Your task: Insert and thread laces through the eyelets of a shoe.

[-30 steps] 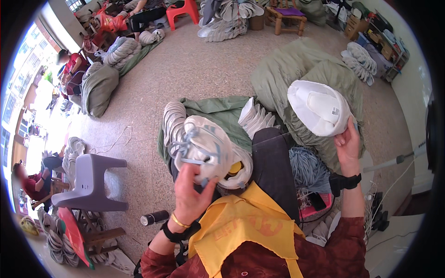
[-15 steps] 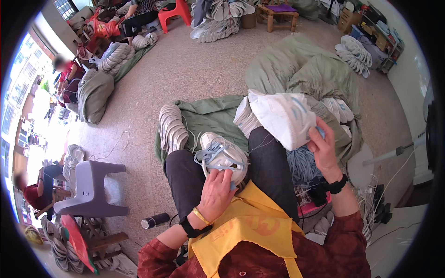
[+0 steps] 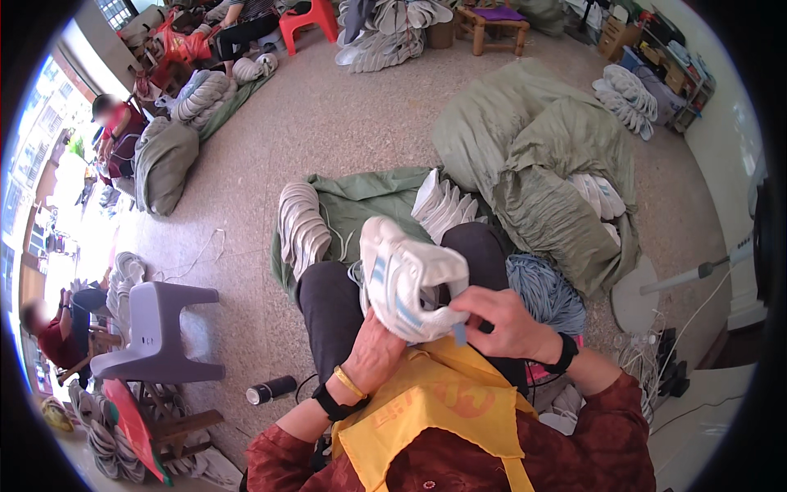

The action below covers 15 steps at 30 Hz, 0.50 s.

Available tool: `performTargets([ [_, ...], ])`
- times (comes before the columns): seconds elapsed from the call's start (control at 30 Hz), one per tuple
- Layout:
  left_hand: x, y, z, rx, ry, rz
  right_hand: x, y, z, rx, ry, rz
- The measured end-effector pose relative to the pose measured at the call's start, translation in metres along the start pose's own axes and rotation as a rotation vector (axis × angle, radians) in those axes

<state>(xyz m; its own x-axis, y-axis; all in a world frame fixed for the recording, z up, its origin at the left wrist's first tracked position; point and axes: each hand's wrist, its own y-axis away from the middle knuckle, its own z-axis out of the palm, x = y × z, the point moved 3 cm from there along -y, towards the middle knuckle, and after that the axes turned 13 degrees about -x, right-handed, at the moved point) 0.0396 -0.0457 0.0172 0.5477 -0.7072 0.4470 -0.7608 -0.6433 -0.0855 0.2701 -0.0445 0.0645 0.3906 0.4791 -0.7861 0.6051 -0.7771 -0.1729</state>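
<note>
Above my lap is a white shoe upper with light blue stripes, its toe pointing away from me and its opening toward the right. My right hand pinches its heel edge, beside a small blue tab. My left hand is closed at its lower left side, with fingertips hidden behind it. Behind this upper, a bit of blue lace shows at the left; most of what lies there is covered. A yellow apron spreads over my lap.
Nested white uppers and another row lie on a green sheet. Blue laces are heaped by my right knee. A large green sack lies beyond. At left stand a grey plastic chair and a dark cylinder.
My right hand has brought the white upper left and down over my lap, in front of the blue-laced one. My left hand now meets it. The row on the sheet is uncovered.
</note>
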Motion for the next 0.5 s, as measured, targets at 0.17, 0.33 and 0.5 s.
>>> performTargets([
  [0.17,0.002,0.017,-0.009,-0.041,0.341,0.004,-0.007,-0.011,0.007,-0.057,0.066,-0.116],
  [0.33,-0.014,0.056,-0.005,0.478,0.967,-0.411,-0.008,-0.021,0.007,-0.137,0.101,-0.112],
  [0.5,0.000,0.037,-0.049,0.475,0.340,-0.327,-0.015,-0.024,0.039,-0.218,0.420,-0.214],
])
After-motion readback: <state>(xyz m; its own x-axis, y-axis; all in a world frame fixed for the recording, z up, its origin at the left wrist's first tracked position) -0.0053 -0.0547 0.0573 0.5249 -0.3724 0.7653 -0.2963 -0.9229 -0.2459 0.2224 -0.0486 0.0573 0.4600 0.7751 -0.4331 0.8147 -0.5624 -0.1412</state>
